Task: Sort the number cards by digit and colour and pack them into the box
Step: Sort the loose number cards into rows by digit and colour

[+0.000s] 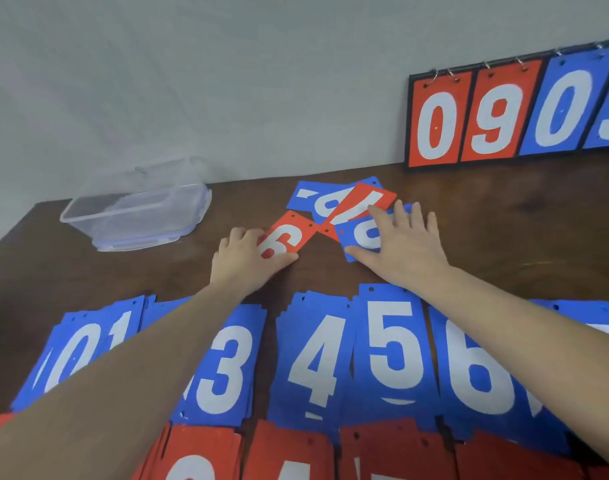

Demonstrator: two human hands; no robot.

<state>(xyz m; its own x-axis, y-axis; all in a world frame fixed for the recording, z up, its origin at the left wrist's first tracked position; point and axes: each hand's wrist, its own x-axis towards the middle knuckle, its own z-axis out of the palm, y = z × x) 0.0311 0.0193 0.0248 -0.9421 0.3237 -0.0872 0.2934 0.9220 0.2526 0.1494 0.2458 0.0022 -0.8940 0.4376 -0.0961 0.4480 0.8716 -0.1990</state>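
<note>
Both hands on loose cards mid-bench.
Left hand fingers clamp a red 6; right hand lies flat, fingers apart, on a blue card.

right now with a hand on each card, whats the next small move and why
Probably lift the red card that the left hand holds at its near end and carry it to the red row along the near edge. Its digit reads as a 6 or 9. The right hand lies flat on a blue card in the unsorted pile, and the clear box looks empty.
</note>
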